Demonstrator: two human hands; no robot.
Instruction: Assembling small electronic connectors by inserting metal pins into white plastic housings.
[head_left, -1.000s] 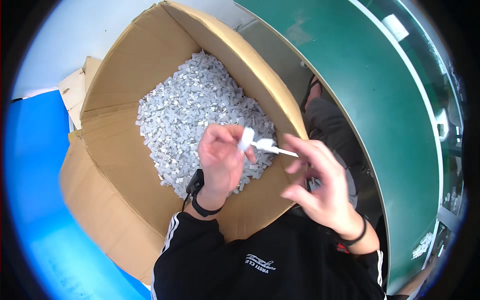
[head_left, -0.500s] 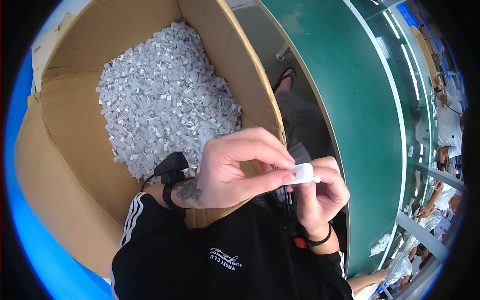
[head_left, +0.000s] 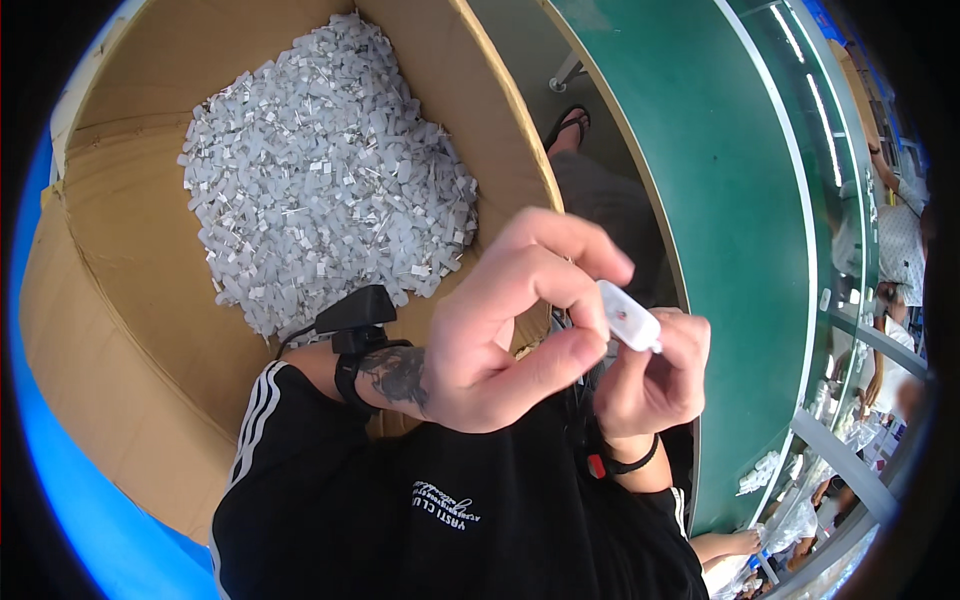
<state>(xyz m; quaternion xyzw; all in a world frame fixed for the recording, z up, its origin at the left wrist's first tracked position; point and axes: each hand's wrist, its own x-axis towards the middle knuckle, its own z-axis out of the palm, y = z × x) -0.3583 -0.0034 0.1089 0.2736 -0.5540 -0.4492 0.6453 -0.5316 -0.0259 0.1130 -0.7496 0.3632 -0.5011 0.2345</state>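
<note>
Between the thumb and fingers of my right hand [head_left: 660, 375] is a small white plastic piece [head_left: 629, 317]. It is a rounded block with a short stub at its lower end and a small reddish mark on its face. Just left of it, my left hand [head_left: 520, 330] is closed in a pinch, thumb against index finger, with another finger raised beside the piece. Whether those fingertips hold something tiny or touch the piece's edge, I cannot tell. A black device [head_left: 358, 315] is strapped to my left wrist.
On the left stands a big cardboard box [head_left: 130, 220] with a heap of small white and translucent plastic parts [head_left: 330, 170]. A green worktable [head_left: 715, 200] runs along the right. White pieces [head_left: 760, 474] lie near its edge, and other people sit beyond it.
My left hand's fingers have come off the face of the white piece and lifted. The piece has turned and tilted in my right hand, and the view has shifted slightly.
</note>
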